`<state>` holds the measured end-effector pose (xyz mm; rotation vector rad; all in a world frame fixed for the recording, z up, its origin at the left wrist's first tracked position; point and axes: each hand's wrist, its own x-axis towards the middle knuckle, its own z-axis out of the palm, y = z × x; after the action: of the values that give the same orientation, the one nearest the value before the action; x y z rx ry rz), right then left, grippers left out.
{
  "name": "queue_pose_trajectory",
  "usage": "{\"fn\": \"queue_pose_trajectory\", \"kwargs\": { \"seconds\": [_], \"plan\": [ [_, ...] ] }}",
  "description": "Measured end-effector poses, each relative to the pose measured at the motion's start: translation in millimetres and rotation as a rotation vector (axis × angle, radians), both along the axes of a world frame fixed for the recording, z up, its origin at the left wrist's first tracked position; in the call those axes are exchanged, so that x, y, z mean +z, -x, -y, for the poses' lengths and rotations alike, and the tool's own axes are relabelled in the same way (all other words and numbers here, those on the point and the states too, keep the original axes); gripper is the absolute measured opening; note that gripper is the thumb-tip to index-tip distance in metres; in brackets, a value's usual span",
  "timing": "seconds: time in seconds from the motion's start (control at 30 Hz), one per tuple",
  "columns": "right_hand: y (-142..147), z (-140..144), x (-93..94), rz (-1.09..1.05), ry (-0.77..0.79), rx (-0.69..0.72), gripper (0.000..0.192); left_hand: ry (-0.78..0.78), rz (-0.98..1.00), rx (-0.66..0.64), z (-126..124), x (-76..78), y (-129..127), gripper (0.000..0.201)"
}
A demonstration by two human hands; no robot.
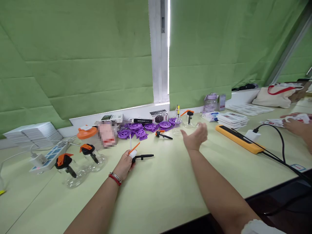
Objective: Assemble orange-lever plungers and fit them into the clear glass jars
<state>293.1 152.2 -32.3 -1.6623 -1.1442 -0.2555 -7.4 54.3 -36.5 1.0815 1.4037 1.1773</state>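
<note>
My left hand (124, 165) is closed around a dispenser head (140, 157) with a black stem, an orange lever, a white part and a thin pale tube standing up. My right hand (197, 137) is open, its thumb spread and fingers stretched, above the table near a clear bottle (189, 124) with a black-and-orange top. Between the hands, farther back, a second black-and-orange head (163, 134) lies on the table. Two clear bottles with black-and-orange tops, a nearer bottle (72, 181) and a farther bottle (97, 165), stand left of my left hand.
Purple plastic parts (136, 126) lie along the wall beside a black-and-white box (159, 116). A power strip (50, 157) and stacked white boxes (31, 132) are at left. At right lie an orange power strip (239, 139), cables, stacked cards (232, 120) and another person's hands (296, 124).
</note>
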Motion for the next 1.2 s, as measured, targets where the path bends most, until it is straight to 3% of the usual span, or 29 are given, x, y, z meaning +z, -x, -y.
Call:
{"fn": "queue_pose_trajectory", "kwargs": {
  "seconds": [0.07,0.13,0.27,0.4,0.5,0.57,0.67,0.8,0.93,1.2],
  "plan": [
    [-25,-8,-6.6,-0.142,0.086,-0.177,0.097,-0.007,0.017,0.007,0,1.5,0,0.034],
    [-44,-15,-15.3,-0.287,0.236,-0.250,0.104,-0.016,0.034,0.011,1,3.2,-1,0.034],
    [-59,-25,-26.6,-0.292,0.525,-0.145,0.093,-0.038,0.114,0.056,2,4.6,1,0.036],
    [-59,-27,-23.1,-0.307,0.549,-0.125,0.078,-0.049,0.177,0.123,0,3.5,6,0.034],
    [-53,-25,-14.9,-0.332,0.414,-0.119,0.080,-0.064,0.218,0.166,-1,2.5,9,0.035],
    [-43,-21,-9.5,-0.236,0.260,-0.038,0.080,-0.076,0.238,0.185,-2,1.9,10,0.035],
    [-17,-13,-3.4,0.029,0.104,0.219,0.077,-0.091,0.246,0.207,-3,1.3,10,0.035],
    [21,4,2.2,0.439,0.161,0.641,0.066,-0.105,0.247,0.225,-3,1.4,11,0.035],
    [39,16,5.7,0.616,0.222,0.770,0.070,-0.102,0.236,0.219,-2,1.5,9,0.035],
    [43,23,5.6,0.626,0.277,0.987,0.075,-0.102,0.215,0.188,-3,-0.7,6,0.037]
  ]
}}
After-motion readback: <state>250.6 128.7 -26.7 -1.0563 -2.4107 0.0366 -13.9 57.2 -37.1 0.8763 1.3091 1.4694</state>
